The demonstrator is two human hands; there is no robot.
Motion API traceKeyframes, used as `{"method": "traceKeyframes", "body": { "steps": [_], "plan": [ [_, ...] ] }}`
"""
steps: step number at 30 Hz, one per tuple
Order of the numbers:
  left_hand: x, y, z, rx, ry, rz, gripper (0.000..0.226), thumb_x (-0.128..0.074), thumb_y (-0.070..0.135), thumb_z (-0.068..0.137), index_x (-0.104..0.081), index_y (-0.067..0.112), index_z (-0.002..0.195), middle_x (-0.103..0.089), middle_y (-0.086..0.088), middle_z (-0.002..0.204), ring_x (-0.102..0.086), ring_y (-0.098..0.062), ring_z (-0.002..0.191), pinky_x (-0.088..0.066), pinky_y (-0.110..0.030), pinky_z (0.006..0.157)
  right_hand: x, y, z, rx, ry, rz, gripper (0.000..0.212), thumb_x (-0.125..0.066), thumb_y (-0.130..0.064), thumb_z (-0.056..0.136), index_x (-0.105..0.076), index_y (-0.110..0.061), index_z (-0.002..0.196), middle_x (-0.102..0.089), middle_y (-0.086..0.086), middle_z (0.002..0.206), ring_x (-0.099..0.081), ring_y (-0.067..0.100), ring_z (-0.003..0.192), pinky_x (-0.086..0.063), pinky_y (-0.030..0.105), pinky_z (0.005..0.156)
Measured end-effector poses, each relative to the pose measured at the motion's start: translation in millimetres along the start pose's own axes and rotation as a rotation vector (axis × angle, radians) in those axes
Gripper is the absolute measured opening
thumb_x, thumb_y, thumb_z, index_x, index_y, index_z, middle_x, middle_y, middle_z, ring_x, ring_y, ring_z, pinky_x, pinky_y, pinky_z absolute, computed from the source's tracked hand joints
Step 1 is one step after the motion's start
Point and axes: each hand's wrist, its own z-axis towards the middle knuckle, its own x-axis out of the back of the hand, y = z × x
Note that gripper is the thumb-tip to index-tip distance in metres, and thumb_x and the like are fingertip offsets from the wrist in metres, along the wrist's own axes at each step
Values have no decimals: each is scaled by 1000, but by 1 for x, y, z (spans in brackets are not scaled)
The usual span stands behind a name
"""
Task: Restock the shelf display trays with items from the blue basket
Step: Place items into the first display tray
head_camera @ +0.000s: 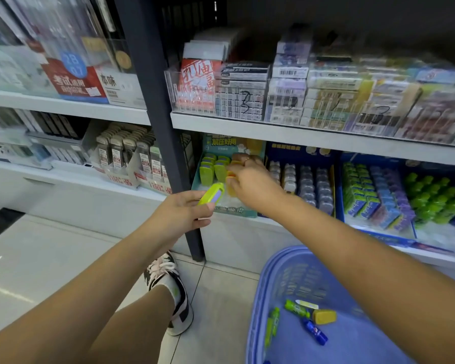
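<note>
Where right hand [250,179] reaches into teal display tray [197,177], fingertips are hidden among yellow items [231,188]; whether anything is gripped cannot be told. Tray's right half is covered by hand and wrist. Blue basket [281,261] is cut off at lower frame edge and partly masked by right forearm; few small items are seen on its floor. Upper-shelf stock is blurred. Lime-green item [211,193] is pinched between thumb and fingers of left hand [184,211], just before tray's front-left corner. Tray is set at left end of lower shelf [234,237].
</note>
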Motion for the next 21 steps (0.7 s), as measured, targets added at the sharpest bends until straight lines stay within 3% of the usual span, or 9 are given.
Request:
{"method": "traceKeyframes", "body": {
  "steps": [2,4,6,7,9,13,15,18,21],
  "plan": [
    [0,-1,2,-121,43,229,33,-68,1,83,-61,11,114,-64,-8,106,-61,-16,86,-51,-24,83,5,-1,-10,-55,110,405,30,-49,-25,96,-61,-14,121,-57,8,127,-49,24,118,-39,31,98],
    [-1,0,4,-187,26,357,39,-71,-1,79,-61,15,113,-65,-8,109,-63,-16,85,-49,-16,78,8,-2,-20,-50,62,645,26,-56,-32,92,-66,-21,113,-65,-5,113,-58,4,100,-45,23,87],
    [-1,0,7,-215,1,432,40,-74,-1,76,-61,18,109,-66,-8,106,-65,-18,86,-50,-16,77,11,-2,-28,40,-42,592,30,-64,-36,86,-65,-27,114,-64,-16,104,-51,-18,82,-38,3,71],
    [-1,0,9,-222,3,448,40,-75,-1,74,-60,19,106,-67,-9,103,-66,-22,89,-52,-24,81,11,-2,-31,91,-83,536,33,-66,-35,85,-64,-28,117,-62,-20,98,-48,-22,74,-36,1,65],
    [0,0,11,-231,31,448,40,-78,-2,71,-58,21,97,-67,-9,96,-65,-26,90,-54,-35,84,11,-3,-31,162,-156,468,40,-69,-31,83,-59,-31,122,-59,-24,87,-47,-16,63,-35,5,57],
    [1,0,20,-266,97,393,41,-80,4,70,-55,16,99,-65,-3,90,-62,-15,80,-52,-22,74,14,-8,-20,241,-223,408,51,-70,-26,81,-48,-34,126,-56,-15,81,-49,-7,60,-35,8,55],
    [1,2,25,-280,163,371,39,-74,11,78,-54,10,111,-65,-4,97,-62,-16,87,-52,-27,83,14,-9,-11,249,-140,375,47,-66,-25,84,-46,-32,126,-53,-11,81,-50,-3,63,-37,14,58],
    [-1,-3,30,-330,191,700,46,-61,25,90,-48,13,133,-60,-1,126,-56,-17,114,-41,-24,97,11,-8,10,120,72,403,36,-58,-20,90,-50,-24,124,-52,-12,82,-50,7,74,-35,22,65],
    [-5,-16,32,-334,39,1064,57,-53,34,94,-36,16,144,-40,-1,148,-36,-17,136,-28,-21,105,4,-5,33,-11,112,408,32,-57,-19,91,-53,-16,122,-61,2,106,-54,18,94,-37,23,73]
  ]
}}
